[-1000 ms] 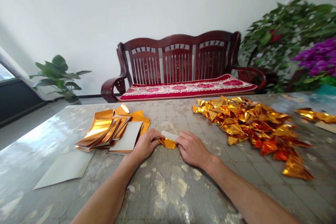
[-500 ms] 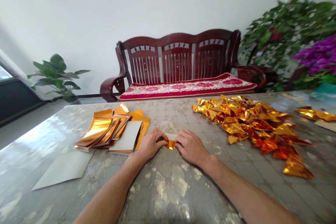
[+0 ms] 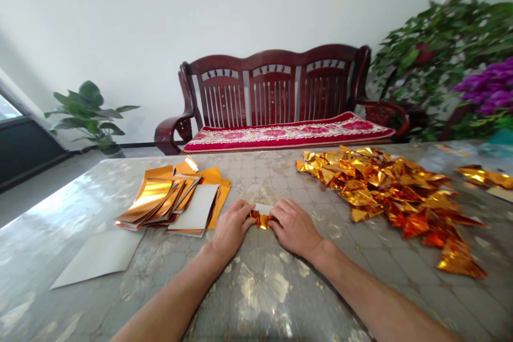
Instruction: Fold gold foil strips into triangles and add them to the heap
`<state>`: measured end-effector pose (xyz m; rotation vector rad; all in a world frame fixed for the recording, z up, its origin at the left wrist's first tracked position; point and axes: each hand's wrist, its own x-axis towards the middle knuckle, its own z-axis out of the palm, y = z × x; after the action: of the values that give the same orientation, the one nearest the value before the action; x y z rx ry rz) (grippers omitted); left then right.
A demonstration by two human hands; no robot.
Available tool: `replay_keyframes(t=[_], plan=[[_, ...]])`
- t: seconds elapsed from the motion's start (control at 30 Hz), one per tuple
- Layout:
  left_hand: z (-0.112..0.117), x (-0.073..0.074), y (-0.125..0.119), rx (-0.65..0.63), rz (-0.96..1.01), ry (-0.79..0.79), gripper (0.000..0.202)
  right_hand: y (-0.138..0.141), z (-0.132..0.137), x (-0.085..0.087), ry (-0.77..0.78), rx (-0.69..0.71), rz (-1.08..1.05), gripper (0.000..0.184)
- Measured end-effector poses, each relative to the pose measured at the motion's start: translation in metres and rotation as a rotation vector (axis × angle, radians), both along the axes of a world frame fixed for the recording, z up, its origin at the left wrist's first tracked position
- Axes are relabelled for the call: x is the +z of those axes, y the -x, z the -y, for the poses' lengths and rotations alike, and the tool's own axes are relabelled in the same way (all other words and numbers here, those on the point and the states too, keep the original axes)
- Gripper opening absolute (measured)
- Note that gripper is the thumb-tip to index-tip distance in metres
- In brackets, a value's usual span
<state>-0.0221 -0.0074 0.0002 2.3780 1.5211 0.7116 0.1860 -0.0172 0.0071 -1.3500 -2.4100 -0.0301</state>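
Note:
A small piece of gold foil paper (image 3: 261, 219) is folded and bunched on the tabletop, with a white backing edge showing behind it. My left hand (image 3: 231, 227) pinches its left end, and my right hand (image 3: 294, 228) presses on its right end. To the left lies a loose stack of gold-orange foil sheets (image 3: 170, 200), some with white backs. To the right spreads a large heap of folded gold foil triangles (image 3: 388, 192).
A plain white sheet (image 3: 98, 259) lies at the table's left front. A smaller strip of gold foil (image 3: 484, 177) lies at the right edge. Beyond the marble-patterned table (image 3: 256, 283) stand a red wooden bench (image 3: 272, 91) and potted plants (image 3: 90, 112).
My hands have moved closer together. The gold foil between them is now a narrower, tighter bunch than the wider flat fold of a second ago.

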Motion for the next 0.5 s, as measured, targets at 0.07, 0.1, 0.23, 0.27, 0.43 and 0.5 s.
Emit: replay_keyframes(t=[0.07, 0.1, 0.23, 0.27, 0.43, 0.5], plan=[[0.002, 0.0, -0.001, -0.003, -0.04, -0.017, 0.027, 0.0, 0.0, 0.0, 0.001, -0.001, 0.005, 0.006], [0.003, 0.001, -0.002, -0.006, -0.069, -0.024, 0.026, 0.0, 0.0, 0.0, 0.002, -0.001, 0.006, 0.006], [0.007, 0.002, -0.005, -0.028, -0.205, -0.068, 0.019, 0.0, 0.0, 0.0, 0.004, 0.001, 0.002, 0.006], [0.008, 0.003, -0.006, -0.041, -0.234, -0.084, 0.02, 0.0, 0.0, 0.0, 0.004, 0.002, 0.0, 0.006], [0.016, 0.005, -0.009, -0.102, -0.344, -0.162, 0.021, 0.0, -0.002, -0.003, -0.01, 0.002, -0.016, 0.005], [0.019, 0.008, -0.012, -0.1, -0.371, -0.162, 0.02, -0.001, -0.003, -0.003, -0.021, 0.004, -0.019, 0.005]])
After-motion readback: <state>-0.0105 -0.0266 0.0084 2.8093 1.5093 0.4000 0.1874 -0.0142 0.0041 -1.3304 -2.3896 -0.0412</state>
